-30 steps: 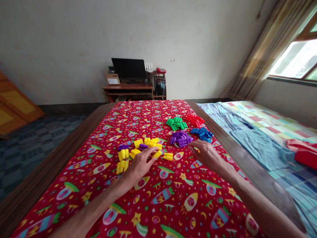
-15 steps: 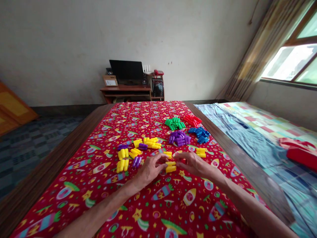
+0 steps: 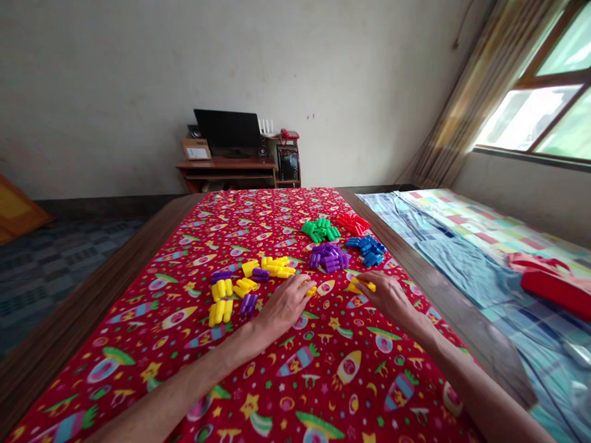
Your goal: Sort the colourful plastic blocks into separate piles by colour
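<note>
Right hand (image 3: pixel 386 296), mine: fingers bent, tips closed on a yellow tube block (image 3: pixel 352 287); yellow shows either side of my finger, and whether that is one piece or two I cannot tell. Location: inward of the right edge of the table (image 3: pixel 113 277).

Left hand (image 3: pixel 287 303), mine: palm down, fingertips over a second yellow block (image 3: pixel 312 291), mostly covered; pinched or merely touched, I cannot tell.

Loose lot, toward the left edge: scattered yellow blocks (image 3: pixel 220 312), three purple blocks (image 3: pixel 249 304) among them.

Heaps, toward the far right corner: purple heap (image 3: pixel 329 257); blue heap (image 3: pixel 369 250), by the right edge; green heap (image 3: pixel 321 229); red heap (image 3: pixel 352 223), nearest that corner.

Hazards, as I judge them:
- Yellow piece slipping or turning. Cause: a hold by fingertips alone.
- Nearest purple block knocked askew. Cause: my left wrist, just beside it.
- Blue heap spilling over the right edge. Cause: a wide swing of my right hand.
- Red printed cloth (image 3: pixel 332 357) rucking, heaps shifting with it. Cause: a dragging forearm.
</note>
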The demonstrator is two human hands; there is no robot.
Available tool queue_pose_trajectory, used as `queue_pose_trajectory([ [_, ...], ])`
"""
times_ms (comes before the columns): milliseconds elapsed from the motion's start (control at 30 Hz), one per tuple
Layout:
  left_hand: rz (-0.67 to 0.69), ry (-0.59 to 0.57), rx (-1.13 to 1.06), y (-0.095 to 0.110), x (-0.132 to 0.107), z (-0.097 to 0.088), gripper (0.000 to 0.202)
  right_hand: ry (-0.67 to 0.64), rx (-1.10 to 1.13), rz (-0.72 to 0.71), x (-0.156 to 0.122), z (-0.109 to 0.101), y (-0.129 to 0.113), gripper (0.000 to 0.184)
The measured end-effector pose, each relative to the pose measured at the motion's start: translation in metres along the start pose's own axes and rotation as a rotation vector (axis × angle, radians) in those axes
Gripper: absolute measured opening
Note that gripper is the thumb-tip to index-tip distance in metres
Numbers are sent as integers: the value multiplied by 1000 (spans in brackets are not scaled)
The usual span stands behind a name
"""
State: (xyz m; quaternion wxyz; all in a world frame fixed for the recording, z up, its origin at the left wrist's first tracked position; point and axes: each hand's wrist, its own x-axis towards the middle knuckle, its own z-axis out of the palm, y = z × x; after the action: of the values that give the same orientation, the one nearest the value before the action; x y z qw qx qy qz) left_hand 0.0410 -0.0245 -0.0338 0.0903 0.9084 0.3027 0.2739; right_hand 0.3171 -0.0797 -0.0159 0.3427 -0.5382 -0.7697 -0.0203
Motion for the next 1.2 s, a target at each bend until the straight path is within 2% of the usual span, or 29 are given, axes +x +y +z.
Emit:
queue_pose_trajectory([
  [100, 11, -22, 31, -4, 3, 3, 30, -20, -105, 22, 5, -7, 6, 21],
  [233, -78, 59, -45, -9, 1, 9, 31, -10, -88, 27, 16, -6, -9, 19],
  [333, -186, 78, -202, -7, -1, 11, 27, -81, 62, -122, 23, 7, -32, 18],
  [400, -244, 72, -311, -2, -2, 10, 23, -165, 140, -242, 29, 21, -47, 26],
  [500, -285, 72, -376, 1, -5, 5, 21, -335, 121, -292, 38, 39, -59, 23],
  [567, -277, 102, -311, -3, -6, -2, 20, -417, 68, -275, 42, 44, -59, 17],
  [667, -187, 151, -81, -18, -4, -16, 22, -416, 69, -310, 44, 43, -58, 19],
  [767, -77, 81, 117, -34, 0, -28, 29, -440, 42, -367, 41, 43, -61, 20],
  [833, -57, 17, 190, -40, 0, -32, 32, -468, -16, -397, 41, 44, -64, 18],
  [900, -61, -2, 231, -41, -1, -34, 33, -441, -73, -390, 42, 42, -63, 17],
  [1000, -69, 35, 203, -35, -5, -34, 31, -352, -143, -312, 42, 32, -48, 16],
  [1133, -133, 76, -15, -20, -4, -25, 24, -357, -215, -224, 34, 18, -19, 15],
  [1200, -199, 73, -160, -11, -1, -18, 22, -360, -212, -212, 30, 15, -12, 13],
])
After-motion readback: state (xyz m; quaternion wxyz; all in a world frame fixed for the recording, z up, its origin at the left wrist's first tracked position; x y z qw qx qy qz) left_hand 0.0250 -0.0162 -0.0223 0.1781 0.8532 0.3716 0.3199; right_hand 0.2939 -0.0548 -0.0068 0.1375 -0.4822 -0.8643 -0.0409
